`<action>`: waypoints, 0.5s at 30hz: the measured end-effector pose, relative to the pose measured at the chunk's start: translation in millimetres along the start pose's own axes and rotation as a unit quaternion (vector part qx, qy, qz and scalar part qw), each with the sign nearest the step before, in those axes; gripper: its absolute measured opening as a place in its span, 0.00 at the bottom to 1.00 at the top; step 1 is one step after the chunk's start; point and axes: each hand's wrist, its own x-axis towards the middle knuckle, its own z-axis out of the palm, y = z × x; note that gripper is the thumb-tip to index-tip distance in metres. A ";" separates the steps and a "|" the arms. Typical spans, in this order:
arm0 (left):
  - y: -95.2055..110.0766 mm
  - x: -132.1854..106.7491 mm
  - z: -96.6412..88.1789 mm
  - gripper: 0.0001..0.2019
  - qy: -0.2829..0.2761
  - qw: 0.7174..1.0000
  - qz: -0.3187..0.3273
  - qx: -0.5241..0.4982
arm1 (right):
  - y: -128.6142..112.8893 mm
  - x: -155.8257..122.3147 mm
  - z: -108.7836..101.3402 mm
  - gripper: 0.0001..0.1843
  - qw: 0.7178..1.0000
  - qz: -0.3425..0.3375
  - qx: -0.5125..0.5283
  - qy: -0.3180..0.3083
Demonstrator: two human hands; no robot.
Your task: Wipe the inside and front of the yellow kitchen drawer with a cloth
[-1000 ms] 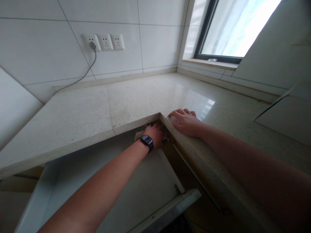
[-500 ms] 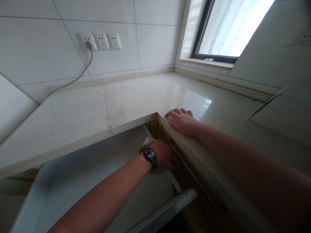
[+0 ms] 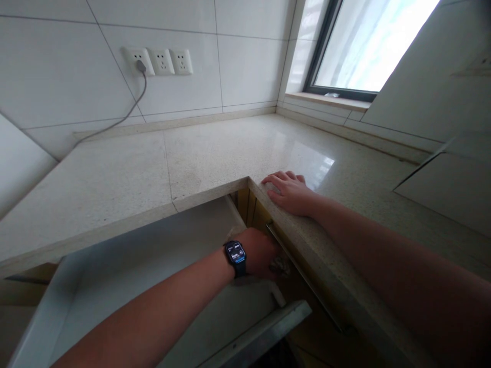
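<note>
My left arm reaches in from the lower left over the pulled-out drawer (image 3: 153, 255), forearm slanting up to the right, watch (image 3: 235, 253) face-up on the wrist. My left hand (image 3: 261, 251) is bent over the drawer's right side wall, closed on a pale cloth (image 3: 282, 266); the cloth shows on both sides of it, though my fingertips are hidden. My right hand (image 3: 289, 191) lies palm down on the table (image 3: 215, 158) by its inner corner, holding nothing, fingers loosely curved, forearm stretching back to the lower right.
</note>
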 end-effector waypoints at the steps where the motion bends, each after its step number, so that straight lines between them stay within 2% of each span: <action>1: -7.0 1.2 -1.3 0.24 -0.002 1.000 -0.006 0.005 | -0.1 -0.1 -0.4 0.22 1.000 0.000 -0.001 -0.001; 8: -65.6 13.1 -10.8 0.25 -0.045 0.992 -0.113 0.019 | -0.6 -0.6 -0.8 0.22 1.000 -0.001 0.000 -0.004; 11: -91.1 18.5 -15.0 0.26 -0.046 0.986 -0.157 0.013 | -0.7 -0.8 -0.7 0.22 1.000 -0.004 -0.002 -0.002; 15: -110.8 26.2 -16.5 0.23 -0.043 0.983 -0.176 0.010 | -1.4 -1.0 -1.3 0.22 1.000 -0.007 -0.002 -0.001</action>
